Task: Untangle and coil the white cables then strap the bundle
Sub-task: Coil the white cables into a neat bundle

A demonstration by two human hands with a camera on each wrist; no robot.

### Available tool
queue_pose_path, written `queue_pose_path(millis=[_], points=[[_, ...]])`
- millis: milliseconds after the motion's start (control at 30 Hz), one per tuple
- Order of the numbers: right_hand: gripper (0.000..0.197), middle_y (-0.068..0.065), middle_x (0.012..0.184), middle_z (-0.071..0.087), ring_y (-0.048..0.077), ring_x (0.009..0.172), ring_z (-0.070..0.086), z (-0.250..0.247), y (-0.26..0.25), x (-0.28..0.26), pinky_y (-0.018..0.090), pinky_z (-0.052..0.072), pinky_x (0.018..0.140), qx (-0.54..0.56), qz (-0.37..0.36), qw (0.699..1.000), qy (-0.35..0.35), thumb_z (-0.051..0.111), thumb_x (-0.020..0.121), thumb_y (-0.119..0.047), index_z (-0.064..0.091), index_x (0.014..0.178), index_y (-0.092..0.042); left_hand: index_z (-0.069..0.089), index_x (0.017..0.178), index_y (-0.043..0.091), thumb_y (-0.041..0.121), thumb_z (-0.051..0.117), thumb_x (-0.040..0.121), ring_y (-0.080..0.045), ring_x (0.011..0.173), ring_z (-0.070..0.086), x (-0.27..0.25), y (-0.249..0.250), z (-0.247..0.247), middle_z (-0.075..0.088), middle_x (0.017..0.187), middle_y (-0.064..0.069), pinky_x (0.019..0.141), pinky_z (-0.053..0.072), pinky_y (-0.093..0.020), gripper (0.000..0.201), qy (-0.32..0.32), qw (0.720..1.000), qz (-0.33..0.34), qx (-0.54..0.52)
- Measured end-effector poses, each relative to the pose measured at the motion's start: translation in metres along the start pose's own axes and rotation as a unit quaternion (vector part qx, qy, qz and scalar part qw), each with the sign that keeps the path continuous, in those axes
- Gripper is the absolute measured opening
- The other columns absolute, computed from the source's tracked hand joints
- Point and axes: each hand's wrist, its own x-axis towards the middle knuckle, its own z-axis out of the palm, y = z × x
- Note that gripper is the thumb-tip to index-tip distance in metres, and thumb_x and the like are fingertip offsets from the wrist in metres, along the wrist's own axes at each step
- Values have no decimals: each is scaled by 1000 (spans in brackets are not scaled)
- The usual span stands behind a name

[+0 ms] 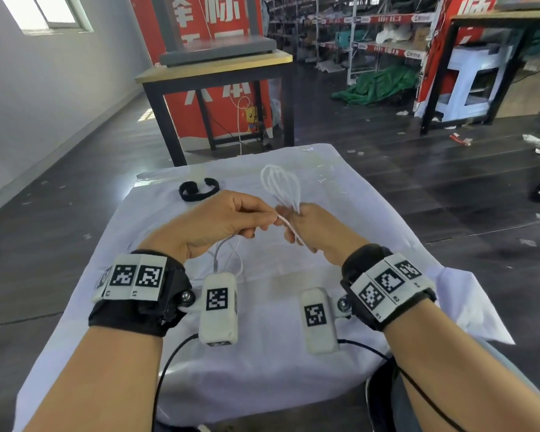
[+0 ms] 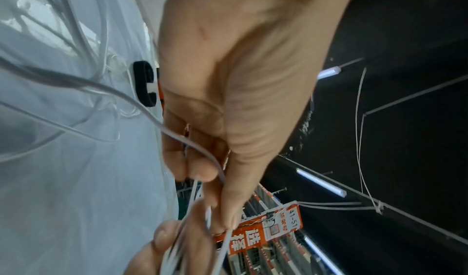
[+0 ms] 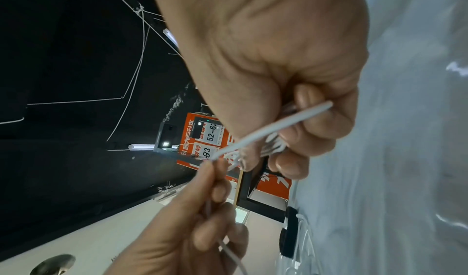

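Mid-coil, judging by the loops. Right hand clenched round the gathered neck of the thin white cable loops, which fan up and away from the fist, above the white cloth-covered table. Left hand pinching the loose white cable strand between thumb and fingertip, just left of the fist; strand running slantwise across both hands, slack trailing down toward the cloth. Black C-shaped fabric strap lying on the cloth beyond the left hand, nearer to it than to the right. Probably next: more slack laid onto the loops.
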Motion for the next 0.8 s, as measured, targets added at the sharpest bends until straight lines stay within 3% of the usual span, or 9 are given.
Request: queue_pose_path(millis=[133, 333, 467, 533, 633, 700, 800], points=[[43, -1, 63, 53, 9, 48, 42, 4, -9, -9, 17, 32, 46, 60, 64, 993, -74, 39, 96, -53, 50, 77, -16, 77, 88, 22, 23, 70, 85, -3, 58, 48, 5, -4, 3, 68, 74, 11, 61, 45, -15, 7, 92, 994, 28, 53], [65, 5, 65, 59, 9, 45, 41, 2, -9, -8, 17, 26, 37, 127, 72, 983, -110, 29, 90, -70, 54, 83, -10, 71, 86, 21, 28, 74, 81, 2, 56, 47, 10, -8, 7, 63, 75, 10, 59, 42, -15, 8, 173, 975, 82, 115], [63, -2, 60, 58, 8, 47, 45, 0, -9, -9, 20, 30, 48, 83, 66, 985, -134, 37, 86, -73, 56, 81, -12, 68, 87, 30, 39, 74, 79, 0, 57, 47, 11, -12, 3, 62, 76, 7, 61, 43, -24, 13, 182, 967, 80, 159], [55, -4, 58, 52, 6, 45, 41, -1, -9, -10, 21, 27, 50, 62, 54, 984, -159, 41, 88, -67, 54, 82, -14, 67, 87, 32, 39, 74, 78, -5, 60, 49, 12, -14, 0, 63, 78, 2, 63, 44, -30, 13, 180, 968, 74, 155], [38, -3, 56, 43, 8, 46, 36, 2, -8, -12, 20, 26, 49, 72, 43, 979, -186, 45, 97, -47, 50, 78, -14, 66, 90, 35, 40, 75, 78, -5, 59, 49, 10, -15, -3, 58, 74, 6, 60, 43, -25, 16, 176, 970, 71, 151], [35, -4, 51, 41, 8, 46, 42, 4, -7, -11, 18, 36, 53, 116, 40, 974, -191, 45, 100, -38, 50, 75, -13, 66, 94, 32, 38, 74, 80, -7, 61, 50, 8, -13, -3, 56, 74, 6, 63, 45, -26, 18, 173, 974, 72, 131], [35, -3, 45, 38, 13, 53, 54, 2, -9, -9, 24, 53, 71, 245, 66, 948, -195, 45, 100, -34, 50, 73, -12, 65, 101, 29, 34, 71, 84, -9, 67, 59, 7, -10, -3, 61, 77, 4, 75, 51, -33, 19, 190, 974, 82, 95]])
